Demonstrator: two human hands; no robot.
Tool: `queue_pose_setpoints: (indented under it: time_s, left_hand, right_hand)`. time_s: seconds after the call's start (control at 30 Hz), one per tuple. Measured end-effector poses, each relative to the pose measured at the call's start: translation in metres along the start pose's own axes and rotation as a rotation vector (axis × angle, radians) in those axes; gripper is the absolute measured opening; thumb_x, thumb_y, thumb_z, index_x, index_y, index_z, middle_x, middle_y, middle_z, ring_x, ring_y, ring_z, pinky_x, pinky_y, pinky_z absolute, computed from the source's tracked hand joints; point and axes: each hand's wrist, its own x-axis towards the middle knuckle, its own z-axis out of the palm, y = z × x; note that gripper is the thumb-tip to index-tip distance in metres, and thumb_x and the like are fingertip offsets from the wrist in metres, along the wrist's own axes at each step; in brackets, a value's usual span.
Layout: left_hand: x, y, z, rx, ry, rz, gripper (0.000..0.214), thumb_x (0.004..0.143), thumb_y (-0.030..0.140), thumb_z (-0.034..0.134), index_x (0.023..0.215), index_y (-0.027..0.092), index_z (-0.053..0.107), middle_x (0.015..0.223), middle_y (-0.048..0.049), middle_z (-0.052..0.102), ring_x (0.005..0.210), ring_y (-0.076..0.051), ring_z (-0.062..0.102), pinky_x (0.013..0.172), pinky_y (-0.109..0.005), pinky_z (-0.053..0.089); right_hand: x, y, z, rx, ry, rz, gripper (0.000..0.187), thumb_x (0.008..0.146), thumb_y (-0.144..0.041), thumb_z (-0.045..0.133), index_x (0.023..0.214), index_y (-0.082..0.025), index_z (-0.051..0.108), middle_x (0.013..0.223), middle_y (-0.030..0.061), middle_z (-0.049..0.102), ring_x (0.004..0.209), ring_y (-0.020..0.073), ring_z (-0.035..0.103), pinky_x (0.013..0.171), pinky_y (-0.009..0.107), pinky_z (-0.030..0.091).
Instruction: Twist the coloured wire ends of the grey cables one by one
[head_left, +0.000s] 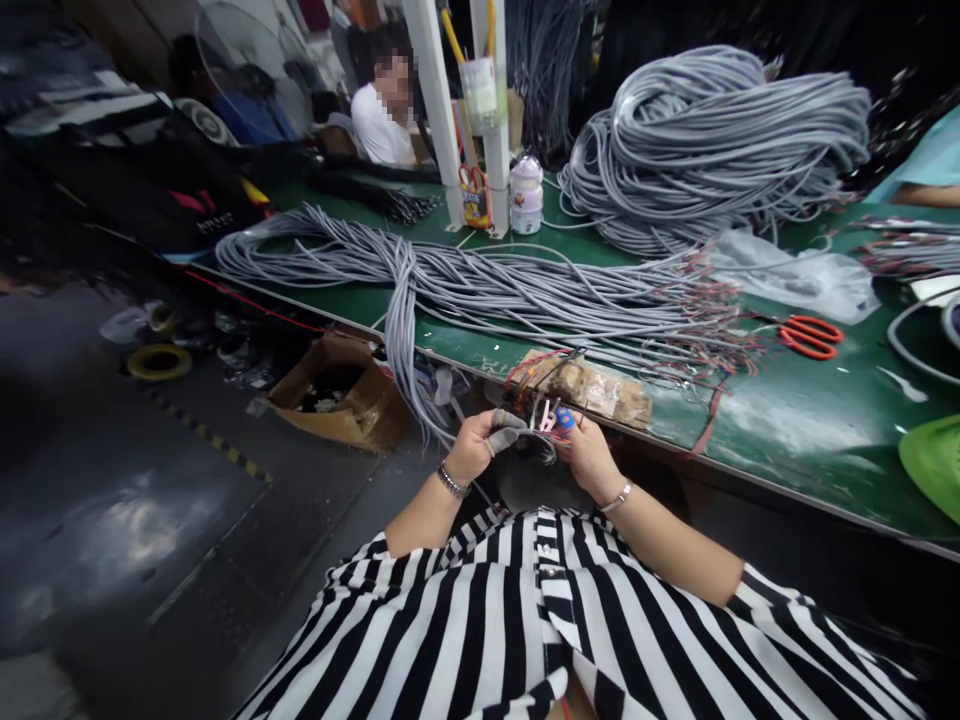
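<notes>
My left hand [480, 442], with grey coverings on its fingertips, pinches the end of a grey cable near the table's front edge. Opposite it, my right hand [589, 455] has a blue covering on one finger and grips the thin coloured wires [561, 432] that fan out of that end. A small pale pink thing [546, 414] stands between the hands, its kind unclear. Just beyond them a wooden block [592, 388], wrapped in clear tape, sits at the edge. Long grey cables [480, 280] lie in a bundle across the table, some hanging over the edge on the left.
Orange-handled scissors [810, 337] lie on the green table [795, 420] at right, near a clear plastic bag [795, 275]. A big cable coil [720, 140] is behind. Beside a white post stands a bottle [526, 197]. A cardboard box [341, 395] is on the floor; a person [381, 115] sits beyond.
</notes>
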Motion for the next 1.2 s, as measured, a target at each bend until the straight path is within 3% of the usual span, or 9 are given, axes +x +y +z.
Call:
queue_pose_setpoints:
  time_s: [0.07,0.2,0.37,0.57,0.87,1.2]
  left_hand:
    - [0.000,-0.004,0.001,0.016,-0.011,-0.034,0.033,0.072,0.042,0.078,0.085,0.013,0.074,0.075,-0.0051,0.071,0.065,-0.012,0.061,0.065,-0.023,0.050]
    - [0.002,-0.006,0.002,0.035,-0.040,-0.088,0.037,0.072,0.045,0.077,0.085,0.011,0.073,0.071,-0.0051,0.070,0.062,-0.012,0.059,0.061,-0.023,0.048]
    - [0.004,-0.007,0.005,0.019,-0.096,-0.113,0.036,0.071,0.044,0.078,0.084,0.010,0.072,0.070,-0.0039,0.068,0.060,-0.010,0.056,0.060,-0.023,0.046]
    - [0.005,-0.013,0.005,-0.008,-0.116,-0.129,0.036,0.072,0.044,0.078,0.084,0.010,0.071,0.068,-0.0025,0.067,0.059,-0.009,0.054,0.062,-0.023,0.045]
    - [0.004,-0.014,0.007,0.011,-0.149,-0.168,0.038,0.069,0.045,0.079,0.081,0.010,0.071,0.067,-0.0020,0.065,0.058,-0.008,0.052,0.060,-0.021,0.043]
    - [-0.002,-0.008,-0.003,0.023,-0.237,-0.184,0.041,0.067,0.047,0.080,0.080,0.009,0.073,0.065,-0.0050,0.067,0.058,-0.011,0.055,0.057,-0.022,0.044]
  right_hand:
    - [0.003,0.003,-0.001,0.021,0.013,0.003,0.055,0.060,-0.069,0.075,0.067,-0.019,0.051,0.051,-0.0050,0.048,0.040,0.0048,0.029,0.037,0.020,0.015]
    - [0.011,0.003,-0.001,0.116,-0.103,0.128,0.058,0.058,-0.073,0.073,0.065,-0.018,0.054,0.050,-0.0038,0.048,0.039,0.0050,0.028,0.037,0.020,0.012]
    - [0.018,0.002,0.000,0.207,-0.119,0.188,0.057,0.059,-0.072,0.074,0.067,-0.017,0.060,0.047,-0.0039,0.046,0.041,0.0066,0.034,0.040,0.021,0.022]
    - [0.021,0.002,0.002,0.240,-0.126,0.147,0.055,0.059,-0.069,0.076,0.063,-0.018,0.054,0.044,-0.0075,0.035,0.040,0.0055,0.028,0.039,0.021,0.024]
    - [0.018,-0.001,0.004,0.262,-0.169,0.168,0.058,0.054,-0.069,0.079,0.063,-0.018,0.052,0.046,-0.0090,0.030,0.040,0.0043,0.018,0.035,0.020,0.016]
    - [0.009,0.008,-0.008,0.298,-0.109,0.255,0.061,0.054,-0.074,0.074,0.068,-0.018,0.055,0.053,-0.0042,0.051,0.038,0.0034,0.025,0.035,0.019,0.016]
